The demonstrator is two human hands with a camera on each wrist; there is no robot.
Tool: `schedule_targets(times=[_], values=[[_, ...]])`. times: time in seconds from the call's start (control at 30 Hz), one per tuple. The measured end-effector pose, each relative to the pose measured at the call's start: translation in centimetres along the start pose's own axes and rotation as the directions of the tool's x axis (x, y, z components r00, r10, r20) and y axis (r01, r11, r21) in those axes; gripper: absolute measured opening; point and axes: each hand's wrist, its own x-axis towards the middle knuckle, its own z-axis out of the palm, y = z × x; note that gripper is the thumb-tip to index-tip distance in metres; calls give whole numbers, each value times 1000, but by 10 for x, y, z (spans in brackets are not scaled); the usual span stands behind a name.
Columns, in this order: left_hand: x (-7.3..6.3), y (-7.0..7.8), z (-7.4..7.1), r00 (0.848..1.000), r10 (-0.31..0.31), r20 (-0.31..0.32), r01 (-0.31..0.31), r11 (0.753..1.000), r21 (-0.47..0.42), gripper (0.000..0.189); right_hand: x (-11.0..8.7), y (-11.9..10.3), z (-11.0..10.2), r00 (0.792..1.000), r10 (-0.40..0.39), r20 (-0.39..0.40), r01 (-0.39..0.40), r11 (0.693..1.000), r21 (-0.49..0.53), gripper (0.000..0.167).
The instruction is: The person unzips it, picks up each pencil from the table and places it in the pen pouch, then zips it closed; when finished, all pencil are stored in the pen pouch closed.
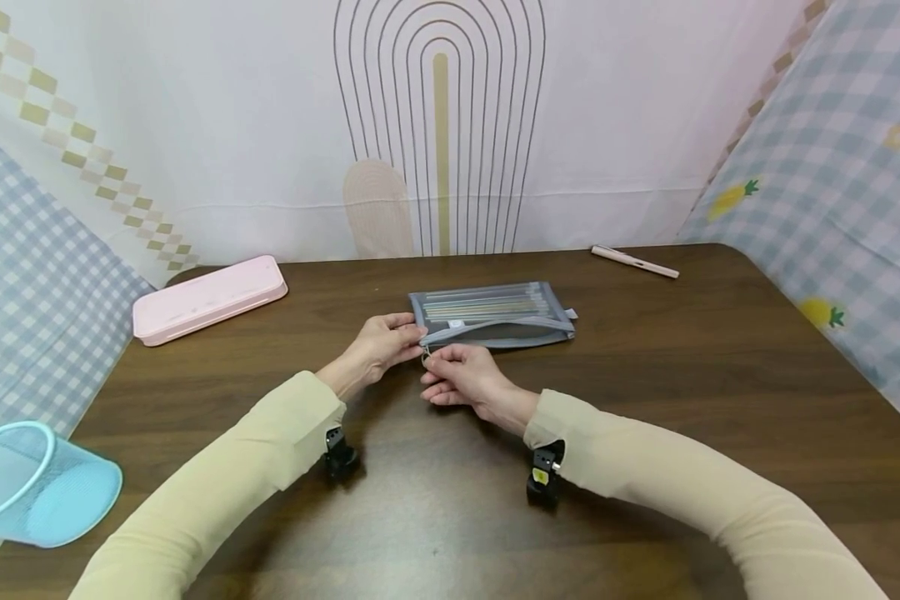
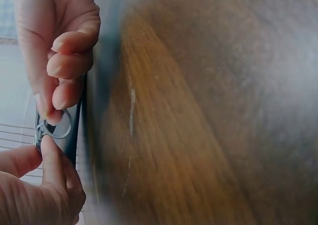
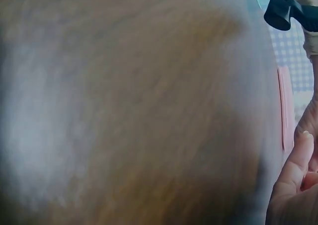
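Observation:
A grey zip pouch [image 1: 489, 322] with a see-through panel lies on the table, several thin, pale sticks visible inside. Its zipper along the near edge gapes apart. My left hand [image 1: 378, 343] pinches the pouch's near left corner between thumb and fingers. Just beside it, my right hand [image 1: 467, 379] pinches the metal ring [image 2: 70, 125] on the zipper pull at that corner. In the left wrist view the fingertips of both hands nearly meet around the ring. Only part of the right hand shows at the right wrist view's lower right edge.
On the brown table [image 1: 435, 517], a pink case [image 1: 210, 300] lies at the back left and a pale pink pen [image 1: 633, 261] at the back right. A blue mesh basket [image 1: 75, 492] leans at the left edge. Patterned cloth [image 1: 270, 125] hangs behind the table.

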Motion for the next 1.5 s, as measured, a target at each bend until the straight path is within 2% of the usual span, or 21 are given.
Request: schedule_targets(times=[0.27, 0.4, 0.57, 0.93, 1.17, 1.3, 1.5], values=[[1, -1, 5, 999, 31, -41, -32, 999, -29, 56, 0, -10, -13, 997, -76, 14, 78, 985, -156, 19], [4, -1, 7, 996, 45, -71, -48, 998, -42, 55, 0, -15, -26, 997, -82, -14, 79, 982, -173, 20], [8, -1, 3, 994, 44, -103, -49, 998, -39, 54, -2, -20, -47, 994, -85, -67, 73, 984, -160, 24], [8, -3, -8, 995, 29, -93, -31, 999, -23, 52, -18, -23, -113, 982, -96, -162, 63, 979, -194, 31], [9, -4, -16, 995, 16, -100, -18, 1000, -18, 50, -31, -26, -153, 974, -102, -202, 59, 976, -208, 27], [8, -4, -19, 996, 14, -88, -15, 1000, -14, 50, -37, -26, -166, 970, -90, -226, 31, 967, -251, 24], [7, -4, -19, 996, 1, -85, -1, 1000, -3, 50, -40, -22, -170, 974, -62, -217, -5, 955, -296, 25]])
